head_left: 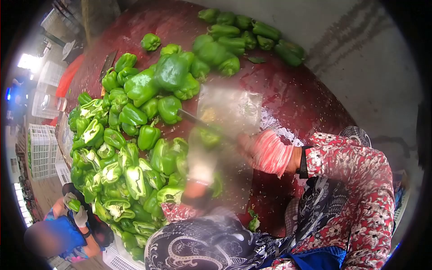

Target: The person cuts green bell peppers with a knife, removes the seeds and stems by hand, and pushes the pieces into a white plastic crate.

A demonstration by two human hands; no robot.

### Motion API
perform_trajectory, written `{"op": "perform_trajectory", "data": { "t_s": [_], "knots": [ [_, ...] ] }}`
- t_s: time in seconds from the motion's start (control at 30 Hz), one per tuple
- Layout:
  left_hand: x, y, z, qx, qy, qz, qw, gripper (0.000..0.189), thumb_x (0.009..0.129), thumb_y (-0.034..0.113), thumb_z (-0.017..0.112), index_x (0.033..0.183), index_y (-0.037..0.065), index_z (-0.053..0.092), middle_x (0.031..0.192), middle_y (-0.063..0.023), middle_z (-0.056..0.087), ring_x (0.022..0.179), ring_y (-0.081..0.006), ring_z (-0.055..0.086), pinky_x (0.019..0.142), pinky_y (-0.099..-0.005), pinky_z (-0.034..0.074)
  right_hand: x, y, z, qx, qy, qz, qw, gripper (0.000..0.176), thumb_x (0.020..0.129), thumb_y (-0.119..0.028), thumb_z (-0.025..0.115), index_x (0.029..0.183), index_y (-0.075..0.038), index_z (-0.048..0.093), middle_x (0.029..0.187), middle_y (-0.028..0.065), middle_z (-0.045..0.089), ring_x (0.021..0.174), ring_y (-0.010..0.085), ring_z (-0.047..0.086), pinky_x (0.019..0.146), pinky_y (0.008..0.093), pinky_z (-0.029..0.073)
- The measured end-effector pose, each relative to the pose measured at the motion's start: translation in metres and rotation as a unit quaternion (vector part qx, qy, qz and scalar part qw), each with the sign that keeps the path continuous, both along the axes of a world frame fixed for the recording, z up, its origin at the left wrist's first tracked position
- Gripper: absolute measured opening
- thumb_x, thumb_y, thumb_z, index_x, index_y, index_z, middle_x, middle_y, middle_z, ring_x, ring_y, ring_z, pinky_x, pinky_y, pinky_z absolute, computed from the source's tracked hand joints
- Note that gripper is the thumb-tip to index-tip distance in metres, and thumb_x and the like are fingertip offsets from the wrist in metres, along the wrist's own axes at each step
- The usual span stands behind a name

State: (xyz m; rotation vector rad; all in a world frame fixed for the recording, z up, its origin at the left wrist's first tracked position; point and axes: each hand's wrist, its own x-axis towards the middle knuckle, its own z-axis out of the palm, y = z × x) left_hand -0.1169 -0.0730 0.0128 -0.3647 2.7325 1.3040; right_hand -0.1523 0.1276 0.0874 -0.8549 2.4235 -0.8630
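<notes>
My right hand (265, 150), in a pink knitted glove, is closed around the handle of a knife (198, 119). The blade points left across the table. My left hand (202, 157), in a pale glove and smeared by motion, holds a green bell pepper (209, 136) just below the blade. Under the pepper lies a pale, scuffed cutting board (229, 101) dotted with seeds. Left of my left hand is a big heap of halved bell peppers (135, 180) with white cores showing. Whole bell peppers (171, 74) are piled beyond the knife tip.
More whole peppers (243, 33) lie along the far edge of the round red table (301, 94). A pepper scrap (254, 223) sits near my lap. At lower left, a gloved co-worker (74, 238) holds a pepper. White plastic crates (42, 150) stand on the floor at left.
</notes>
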Motion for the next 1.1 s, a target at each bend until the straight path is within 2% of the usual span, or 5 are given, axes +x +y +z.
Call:
{"op": "perform_trajectory", "data": {
  "t_s": [0.5,0.67,0.77,0.83,1.1],
  "knots": [
    [0.038,0.013,-0.034,-0.096,0.007,0.01,0.995,0.099,0.07,0.032,0.08,0.146,-0.004,0.027,0.137,-0.0283,0.043,0.12,-0.0419,0.051,0.101,-0.0425,0.042,-0.003,-0.025,-0.065,0.202,0.025,0.126,0.971,0.019,0.079,-0.013,0.057,0.091,0.0,0.064,0.075,0.0199,0.065,0.068,0.037,0.064,0.061,0.043,0.051],
    [0.017,0.022,0.015,0.072,-0.12,0.073,0.988,0.101,0.069,0.031,0.08,0.147,-0.003,0.025,0.14,-0.0287,0.042,0.129,-0.0407,0.042,0.107,-0.0421,0.036,0.0,-0.017,-0.061,0.205,-0.005,0.075,0.976,0.02,0.079,-0.012,0.058,0.095,-0.001,0.063,0.07,0.0175,0.065,0.067,0.0387,0.064,0.06,0.0444,0.052],
    [0.025,0.016,-0.006,0.007,-0.04,0.071,0.997,0.1,0.068,0.032,0.081,0.146,-0.001,0.028,0.137,-0.028,0.046,0.127,-0.0385,0.046,0.106,-0.0405,0.038,-0.022,-0.002,-0.048,-0.032,0.224,0.074,0.971,0.023,0.081,-0.015,0.058,0.099,-0.002,0.059,0.067,0.0165,0.063,0.064,0.0392,0.063,0.057,0.0463,0.051],
    [0.024,0.018,-0.006,0.032,0.008,0.081,0.996,0.099,0.067,0.032,0.083,0.144,-0.001,0.031,0.136,-0.0256,0.048,0.126,-0.0343,0.049,0.105,-0.0389,0.039,-0.041,-0.008,0.014,0.221,0.064,-0.107,0.967,0.024,0.084,-0.02,0.058,0.101,-0.003,0.056,0.067,0.0182,0.062,0.065,0.039,0.063,0.057,0.048,0.05],
    [0.005,0.015,-0.005,0.052,0.039,0.003,0.998,0.095,0.064,0.012,0.082,0.142,-0.005,0.031,0.131,-0.0241,0.049,0.125,-0.0335,0.048,0.106,-0.037,0.038,-0.018,0.023,-0.045,0.18,-0.078,-0.139,0.971,0.029,0.087,-0.026,0.058,0.1,0.0,0.057,0.086,0.0255,0.063,0.082,0.0376,0.065,0.072,0.0442,0.051]
  ]
}}
